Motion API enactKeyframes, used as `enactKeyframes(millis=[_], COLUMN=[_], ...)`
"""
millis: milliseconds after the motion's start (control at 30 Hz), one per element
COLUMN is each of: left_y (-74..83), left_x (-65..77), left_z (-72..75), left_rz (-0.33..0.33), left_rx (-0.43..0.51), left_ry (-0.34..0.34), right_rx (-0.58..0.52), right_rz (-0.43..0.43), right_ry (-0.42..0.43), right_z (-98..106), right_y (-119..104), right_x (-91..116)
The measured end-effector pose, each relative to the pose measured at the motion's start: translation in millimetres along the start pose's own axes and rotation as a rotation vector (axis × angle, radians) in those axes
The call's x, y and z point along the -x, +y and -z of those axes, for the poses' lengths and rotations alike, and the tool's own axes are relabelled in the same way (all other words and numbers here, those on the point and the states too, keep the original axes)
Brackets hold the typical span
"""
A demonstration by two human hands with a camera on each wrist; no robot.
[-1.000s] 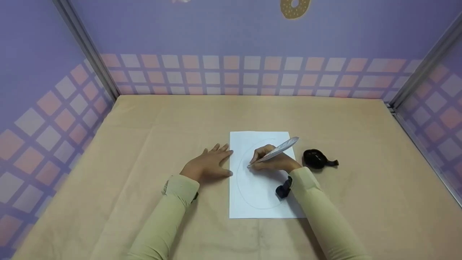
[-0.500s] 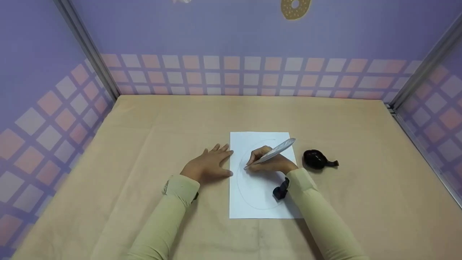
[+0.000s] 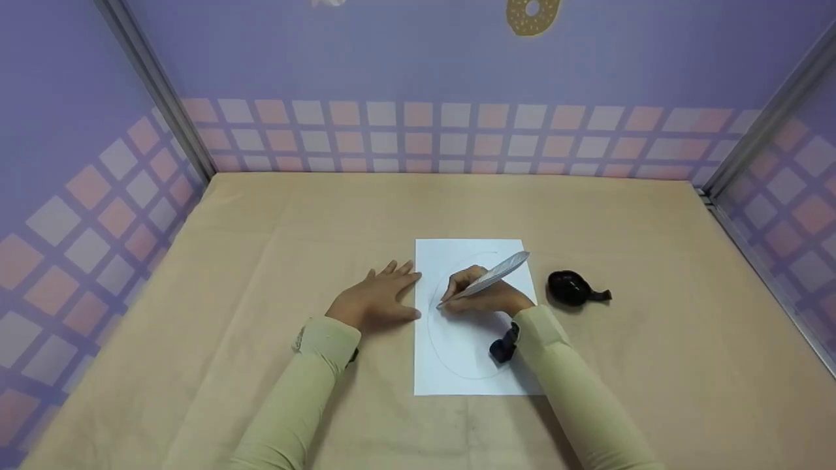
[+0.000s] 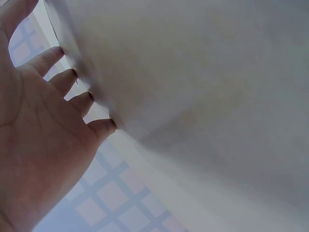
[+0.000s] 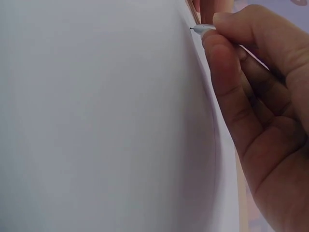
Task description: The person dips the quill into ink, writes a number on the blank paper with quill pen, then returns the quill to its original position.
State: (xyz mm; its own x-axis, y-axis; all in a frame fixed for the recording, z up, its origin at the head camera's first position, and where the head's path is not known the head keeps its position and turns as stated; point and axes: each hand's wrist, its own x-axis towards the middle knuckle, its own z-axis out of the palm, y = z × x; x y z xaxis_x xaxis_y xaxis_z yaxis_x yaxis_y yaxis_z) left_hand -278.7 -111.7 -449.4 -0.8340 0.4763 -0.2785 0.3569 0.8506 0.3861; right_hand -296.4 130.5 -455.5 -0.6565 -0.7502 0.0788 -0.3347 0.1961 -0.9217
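Note:
A white sheet of paper (image 3: 457,385) lies on the table, with a thin, large curved line drawn on it, partly covered by my right hand. My right hand (image 3: 480,294) pinches a feather-shaped pen (image 3: 503,271) between thumb and fingers. Its tip points down and left, close to the curve's left side; in the right wrist view the fine pen tip (image 5: 195,29) shows by the paper. My left hand (image 3: 379,297) lies with fingers spread at the paper's left edge, thumb and a fingertip at the border. In the left wrist view the left hand's fingers (image 4: 65,82) are extended.
Right of the paper sits a glossy black object (image 3: 569,288) with a rounded body and short stem. A beige cloth (image 3: 313,215) covers the table. Purple walls with pink and white squares stand at the back and both sides. A black wrist device (image 3: 503,349) hangs over the paper.
My right hand has slid slightly left and down with the pen, its tip moving closer to the curve's left side. My left hand has stayed in place.

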Motion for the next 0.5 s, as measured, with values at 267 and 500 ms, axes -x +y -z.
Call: enactKeyframes(millis=[267, 500], left_y=[1.1, 1.4], left_x=[0.5, 0.3], left_z=[0.6, 0.7], left_rz=[0.013, 0.021], left_rx=[0.012, 0.014], left_ry=[-0.011, -0.013], right_rx=[0.008, 0.007], right_rz=[-0.023, 0.032], right_ry=[-0.001, -0.015], right_z=[-4.3, -6.5], right_y=[-10.0, 5.0], right_x=[0.4, -5.8])
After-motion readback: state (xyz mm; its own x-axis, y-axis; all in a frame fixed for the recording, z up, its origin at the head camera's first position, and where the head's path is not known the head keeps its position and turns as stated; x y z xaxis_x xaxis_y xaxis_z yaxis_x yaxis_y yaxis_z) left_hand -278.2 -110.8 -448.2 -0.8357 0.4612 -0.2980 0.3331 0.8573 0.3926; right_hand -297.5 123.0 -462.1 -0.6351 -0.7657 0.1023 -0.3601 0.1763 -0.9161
